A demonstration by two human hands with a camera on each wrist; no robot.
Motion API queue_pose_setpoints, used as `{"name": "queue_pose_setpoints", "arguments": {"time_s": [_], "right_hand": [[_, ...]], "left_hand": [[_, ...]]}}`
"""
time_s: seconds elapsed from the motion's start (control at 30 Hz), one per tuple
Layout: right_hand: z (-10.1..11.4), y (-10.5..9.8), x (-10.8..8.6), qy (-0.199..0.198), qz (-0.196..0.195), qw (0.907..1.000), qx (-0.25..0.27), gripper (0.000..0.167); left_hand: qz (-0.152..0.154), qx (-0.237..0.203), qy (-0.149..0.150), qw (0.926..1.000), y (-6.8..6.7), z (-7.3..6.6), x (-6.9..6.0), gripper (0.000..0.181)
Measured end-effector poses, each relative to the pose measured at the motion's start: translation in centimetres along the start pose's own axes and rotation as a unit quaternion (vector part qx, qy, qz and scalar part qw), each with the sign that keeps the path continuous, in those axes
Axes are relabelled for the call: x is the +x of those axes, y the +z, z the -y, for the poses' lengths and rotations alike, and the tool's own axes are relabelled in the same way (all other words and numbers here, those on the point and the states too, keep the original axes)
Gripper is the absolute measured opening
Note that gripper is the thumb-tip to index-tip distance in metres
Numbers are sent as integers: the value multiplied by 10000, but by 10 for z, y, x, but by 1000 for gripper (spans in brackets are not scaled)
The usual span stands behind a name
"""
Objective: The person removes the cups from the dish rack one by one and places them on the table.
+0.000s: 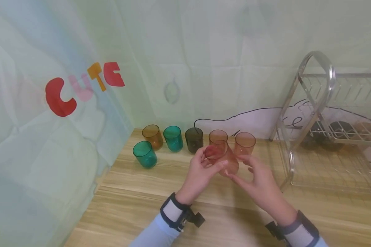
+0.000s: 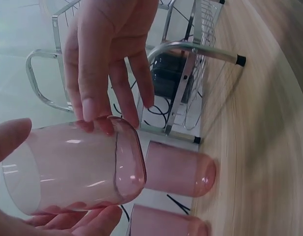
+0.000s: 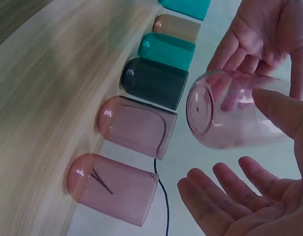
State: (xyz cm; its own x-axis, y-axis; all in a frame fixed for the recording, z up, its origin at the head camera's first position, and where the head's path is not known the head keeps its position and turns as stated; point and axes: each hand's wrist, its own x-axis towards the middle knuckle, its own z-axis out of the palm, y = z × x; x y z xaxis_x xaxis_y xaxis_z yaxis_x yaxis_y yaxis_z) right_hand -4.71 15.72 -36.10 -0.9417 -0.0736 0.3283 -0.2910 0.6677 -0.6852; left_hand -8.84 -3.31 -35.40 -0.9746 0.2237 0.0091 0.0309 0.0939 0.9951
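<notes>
A clear pink cup [image 1: 230, 164] is held tilted above the table, its base turned toward the right. My left hand [image 1: 201, 173] grips it near the rim, thumb on one side and fingers on the other, as the left wrist view shows. Close to its base is my right hand [image 1: 259, 181]; the thumb [image 3: 277, 110] overlaps the cup in the right wrist view, while the other fingers [image 3: 225, 196] are spread away from it. Whether the thumb presses on the cup is hard to tell. Just behind stand two more pink cups, a left one [image 3: 134, 125] and a right one [image 3: 114, 189].
Left of the pink cups stand a dark grey cup [image 1: 194, 141], a teal cup [image 1: 173, 140], an amber cup [image 1: 154, 138] and, nearer, another teal cup [image 1: 146, 156]. A metal dish rack [image 1: 323, 72] with dark cups inside occupies the right. Fabric [image 1: 204, 51] hangs behind the wooden table [image 1: 126, 202].
</notes>
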Motion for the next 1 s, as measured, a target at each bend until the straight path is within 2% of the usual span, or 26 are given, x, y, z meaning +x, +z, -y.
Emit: {"name": "queue_pose_setpoints", "arguments": {"time_s": [0.13,0.23,0.3,0.37,0.47,0.63,0.77,1.0], "right_hand": [[-4,-4,1,-56,-69,9996,-249,62],[-8,-8,1,33,-83,9994,-348,62],[-9,-11,1,88,-81,9992,-387,62],[-11,-14,0,127,-93,9989,-440,63],[-13,-17,-2,111,-174,9983,-544,60],[-16,-21,-4,-14,-222,9978,-618,57],[-19,-24,-2,-94,-226,9973,-691,57],[-23,-27,-5,70,-181,9978,-636,57]], "left_hand": [[-180,22,267,9995,-9,4,2,70],[-327,57,225,9992,-18,-2,-1,71],[-468,100,180,9987,-25,2,-1,72],[-639,210,165,9976,-33,8,0,72],[-999,337,307,9940,-46,30,8,74],[-1513,500,253,9869,-67,49,16,75],[-1771,669,223,9817,-81,58,20,79],[-2154,693,158,9739,-96,71,19,76]]}}
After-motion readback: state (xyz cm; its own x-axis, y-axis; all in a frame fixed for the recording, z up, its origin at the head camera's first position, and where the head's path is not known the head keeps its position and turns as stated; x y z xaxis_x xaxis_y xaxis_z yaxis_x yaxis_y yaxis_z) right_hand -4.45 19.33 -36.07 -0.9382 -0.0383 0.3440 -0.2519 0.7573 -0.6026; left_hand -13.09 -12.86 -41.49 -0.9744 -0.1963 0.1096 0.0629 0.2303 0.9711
